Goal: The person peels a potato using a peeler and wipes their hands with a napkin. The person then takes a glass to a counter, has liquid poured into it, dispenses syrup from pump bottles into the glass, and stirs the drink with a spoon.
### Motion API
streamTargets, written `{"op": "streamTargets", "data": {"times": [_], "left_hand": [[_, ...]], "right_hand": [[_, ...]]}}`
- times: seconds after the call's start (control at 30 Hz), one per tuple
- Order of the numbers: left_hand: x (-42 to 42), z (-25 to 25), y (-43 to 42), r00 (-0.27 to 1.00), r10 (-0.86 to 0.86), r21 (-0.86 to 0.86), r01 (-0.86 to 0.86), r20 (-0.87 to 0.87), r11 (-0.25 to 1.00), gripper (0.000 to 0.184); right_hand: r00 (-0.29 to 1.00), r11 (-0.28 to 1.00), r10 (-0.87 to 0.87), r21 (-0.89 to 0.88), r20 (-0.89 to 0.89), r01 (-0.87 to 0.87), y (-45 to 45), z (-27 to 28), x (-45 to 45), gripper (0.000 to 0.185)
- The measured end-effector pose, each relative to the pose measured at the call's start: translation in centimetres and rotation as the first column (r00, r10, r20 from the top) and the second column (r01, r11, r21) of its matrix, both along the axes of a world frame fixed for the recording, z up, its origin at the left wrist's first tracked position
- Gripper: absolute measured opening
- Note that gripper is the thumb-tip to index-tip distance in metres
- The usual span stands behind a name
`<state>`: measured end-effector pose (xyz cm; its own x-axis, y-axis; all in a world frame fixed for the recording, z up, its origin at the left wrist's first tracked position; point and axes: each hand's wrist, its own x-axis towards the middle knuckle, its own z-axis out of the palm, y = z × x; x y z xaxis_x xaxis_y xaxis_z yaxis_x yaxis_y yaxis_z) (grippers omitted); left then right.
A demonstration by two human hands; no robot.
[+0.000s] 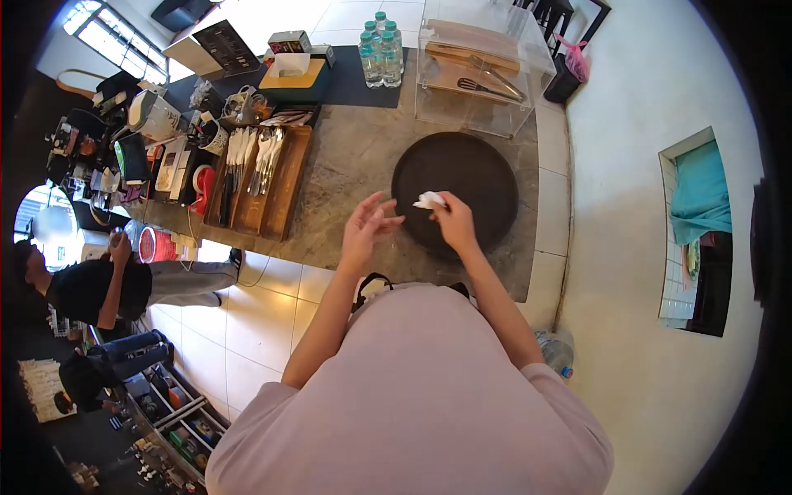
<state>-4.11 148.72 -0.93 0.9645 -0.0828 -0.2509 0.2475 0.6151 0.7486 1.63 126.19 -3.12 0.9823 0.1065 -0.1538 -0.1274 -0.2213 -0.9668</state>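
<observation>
A crumpled white tissue (428,200) is pinched in my right hand (454,221), above a round dark brown tray (483,169). The tray lies on the grey stone counter (346,124) right in front of me. Just left of the tray's rim, my left hand (369,227) is raised with its fingers apart and nothing in them. To the left stands a wooden cutlery box (290,186), with several knives, forks and spoons (262,161) in its compartments.
A clear acrylic case (474,115) with utensils stands at the back right, beside several water bottles (381,62). Left of them is a tissue box (293,78). Cluttered items fill the counter's left end. Two people (103,285) stand at the left. A wall (619,206) runs along the right.
</observation>
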Motion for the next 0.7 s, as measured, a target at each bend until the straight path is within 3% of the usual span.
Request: {"op": "streamTargets", "data": {"times": [0.03,0.07,0.1,0.17,0.23,0.37,0.43,0.5,0.53,0.57,0.63,0.67,0.7], "left_hand": [[-0.5,-1.1,0.5,0.993,-0.027,0.520,-0.038,0.117,0.853,0.051],[-1.0,-2.3,0.2,0.989,0.072,0.682,-0.143,0.132,0.717,0.024],[-1.8,-2.3,0.0,0.988,0.079,0.679,-0.148,0.132,0.719,0.024],[-2.6,-2.0,-0.2,0.994,-0.074,0.817,0.113,-0.086,0.566,0.032],[-3.4,-2.1,-2.6,0.996,-0.047,0.799,0.089,-0.077,0.595,0.038],[-5.4,-0.4,-6.9,1.000,-0.003,0.791,0.022,-0.026,0.611,0.054],[-7.1,-0.5,-9.2,0.998,0.063,0.820,-0.041,0.006,0.570,0.062],[-9.2,0.1,-11.4,0.955,0.250,0.678,-0.080,-0.157,0.730,0.071],[-10.9,0.5,-11.6,0.974,0.177,0.576,-0.066,-0.139,0.815,0.069],[-12.4,0.4,-12.8,0.965,0.221,0.573,-0.103,-0.139,0.813,0.069],[-15.4,0.2,-15.7,0.929,0.333,0.411,-0.244,-0.162,0.878,0.053],[-17.6,0.2,-17.0,0.919,0.351,0.388,-0.261,-0.181,0.884,0.051],[-19.7,0.8,-18.6,0.890,0.430,0.324,-0.366,-0.154,0.872,0.046]], "right_hand": [[1.000,1.000,0.006,0.001,-0.005,-0.006,-0.8,-0.2,-0.7,0.016],[0.993,0.971,0.014,0.240,-0.118,0.015,-1.8,-0.4,-1.3,0.018],[0.974,0.887,0.047,0.458,-0.223,0.062,-3.0,-0.5,-1.9,0.021],[0.958,0.863,0.135,0.505,-0.252,0.011,-4.7,-0.9,-2.4,0.025],[0.908,0.740,0.237,0.669,-0.345,0.061,-5.5,0.4,-3.6,0.027],[0.950,0.864,0.170,0.503,-0.263,-0.016,-6.2,2.4,-5.6,0.010],[0.926,0.837,0.255,0.544,-0.278,-0.067,-6.8,2.5,-6.5,0.004],[0.922,0.885,0.388,0.280,-0.002,-0.372,-7.5,2.6,-7.3,0.007],[0.890,0.865,0.457,0.234,0.004,-0.445,-7.9,3.1,-7.8,0.013],[0.868,0.844,0.497,0.231,0.003,-0.484,-8.3,3.2,-8.3,0.013],[0.787,0.777,0.601,0.130,0.141,-0.616,-9.1,3.7,-9.9,0.019],[0.754,0.725,0.648,0.213,0.109,-0.654,-9.8,4.5,-11.1,0.020],[0.662,0.656,0.741,0.085,0.113,-0.750,-10.5,3.6,-11.6,0.022]]}}
